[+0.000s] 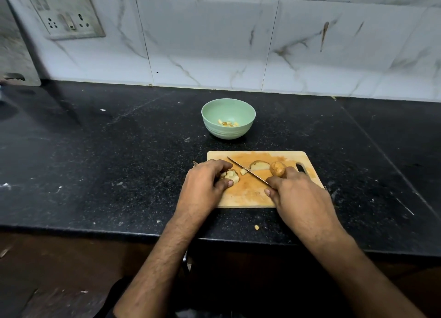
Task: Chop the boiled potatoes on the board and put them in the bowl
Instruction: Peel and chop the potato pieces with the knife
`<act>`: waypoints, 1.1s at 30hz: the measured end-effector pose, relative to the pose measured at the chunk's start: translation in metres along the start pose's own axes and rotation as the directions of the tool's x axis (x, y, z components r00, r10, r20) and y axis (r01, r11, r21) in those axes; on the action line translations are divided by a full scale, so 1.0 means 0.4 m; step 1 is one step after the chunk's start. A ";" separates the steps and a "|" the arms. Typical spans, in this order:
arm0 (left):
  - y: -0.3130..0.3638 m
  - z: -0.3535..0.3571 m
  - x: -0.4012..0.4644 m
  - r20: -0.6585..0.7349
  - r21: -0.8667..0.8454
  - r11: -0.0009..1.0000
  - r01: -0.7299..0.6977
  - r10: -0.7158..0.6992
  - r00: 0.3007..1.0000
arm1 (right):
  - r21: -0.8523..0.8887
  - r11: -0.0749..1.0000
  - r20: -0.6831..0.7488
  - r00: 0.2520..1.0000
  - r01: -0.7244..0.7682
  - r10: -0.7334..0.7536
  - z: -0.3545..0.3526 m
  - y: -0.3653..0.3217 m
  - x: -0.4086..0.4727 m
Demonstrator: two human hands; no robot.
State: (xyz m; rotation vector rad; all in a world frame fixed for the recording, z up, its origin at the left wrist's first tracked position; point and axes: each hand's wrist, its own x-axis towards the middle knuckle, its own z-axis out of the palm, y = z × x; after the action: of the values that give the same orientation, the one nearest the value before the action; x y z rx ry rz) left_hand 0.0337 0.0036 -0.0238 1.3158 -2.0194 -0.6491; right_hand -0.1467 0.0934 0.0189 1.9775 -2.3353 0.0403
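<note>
On the wooden board [248, 196], the potato is partly chopped. A small heap of pale yellow cut pieces [231, 175] with bits of brown skin lies at the left part of the board, and the left hand [205, 186] curls its fingers [220, 166] around this heap, thumb at the near side. One loose cube [243, 171] lies just beside the knife blade. Behind the blade there is a potato half [259, 165] with the cut face pale and a thin brown skin rim, and right of it a whole potato [277, 168], round, with smooth tan skin.

The right hand [298, 193] grips the knife [248, 172]; its fingers are clamped on the handle, which is hidden. The blade is thin, of shiny metal, and it goes diagonally across the board.

The board is rectangular with rounded corners, light wood stained orange, with a handle slot at the right end. Behind it, apart, stands a round pale green bowl [228, 129] with ribbed lower wall, and a few potato cubes [228, 123] are inside. One small piece [256, 227] lies on the black speckled counter [119, 162] near its front edge. No writing can be read.
</note>
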 end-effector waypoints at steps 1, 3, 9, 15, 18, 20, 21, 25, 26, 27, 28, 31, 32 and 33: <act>0.000 -0.001 -0.001 0.001 -0.004 1.000 0.001 -0.001 1.000 | -0.025 1.000 -0.018 1.000 0.018 -0.019 0.009 0.001 0.003; -0.004 -0.003 -0.003 -0.002 -0.013 1.000 0.000 0.000 1.000 | -0.075 0.996 -0.051 0.997 0.045 -0.049 0.022 0.004 0.006; -0.007 -0.007 -0.007 -0.033 -0.080 0.997 0.010 -0.013 0.999 | 0.020 0.997 -0.151 0.986 0.072 -0.069 0.025 -0.012 0.011; -0.015 -0.007 -0.008 -0.080 -0.181 0.983 0.043 -0.058 0.995 | 0.020 0.998 -0.164 0.985 0.053 -0.049 0.027 -0.038 0.025; -0.011 -0.004 -0.012 -0.077 -0.199 0.979 0.041 -0.057 0.995 | 0.012 0.999 -0.166 0.986 0.034 -0.032 0.029 -0.039 0.032; -0.011 -0.008 -0.015 -0.092 -0.192 0.981 0.031 -0.050 0.994 | 0.050 0.998 -0.161 0.986 0.044 -0.036 0.029 -0.038 0.038; -0.012 -0.012 -0.017 -0.099 -0.174 0.984 0.028 -0.046 0.994 | 0.078 0.995 -0.156 0.987 0.056 -0.043 0.030 -0.040 0.041; -0.027 -0.024 -0.019 -0.078 -0.133 0.991 0.020 -0.030 0.997 | 0.139 0.988 -0.163 0.985 0.074 -0.051 0.034 -0.050 0.045; -0.031 -0.027 -0.018 -0.066 -0.124 0.992 0.024 -0.032 0.997 | 0.133 0.989 -0.175 0.984 0.063 -0.039 0.034 -0.047 0.047; -0.034 -0.028 -0.017 -0.054 -0.121 0.992 0.028 -0.035 0.998 | 0.119 0.992 -0.186 0.982 0.052 -0.029 0.034 -0.042 0.050; -0.035 -0.027 -0.016 -0.046 -0.125 0.992 0.031 -0.037 0.998 | 0.100 0.994 -0.195 0.981 0.040 -0.019 0.035 -0.035 0.053; -0.037 -0.026 -0.012 -0.060 -0.139 0.990 0.038 -0.046 0.997 | 0.057 0.998 -0.205 0.979 0.007 0.005 0.046 -0.027 0.065; -0.037 -0.023 -0.011 -0.068 -0.140 0.990 0.035 -0.045 0.997 | 0.045 0.999 -0.216 0.976 0.000 0.010 0.051 -0.028 0.068; -0.037 -0.021 -0.010 -0.072 -0.139 0.990 0.031 -0.041 0.997 | 0.043 0.999 -0.234 0.972 -0.001 0.011 0.056 -0.031 0.069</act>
State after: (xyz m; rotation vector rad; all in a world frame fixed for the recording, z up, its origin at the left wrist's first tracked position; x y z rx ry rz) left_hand 0.0501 0.0013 -0.0294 1.2790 -1.8602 -0.7313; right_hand -0.1401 0.0625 -0.0018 1.8677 -2.2073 0.3096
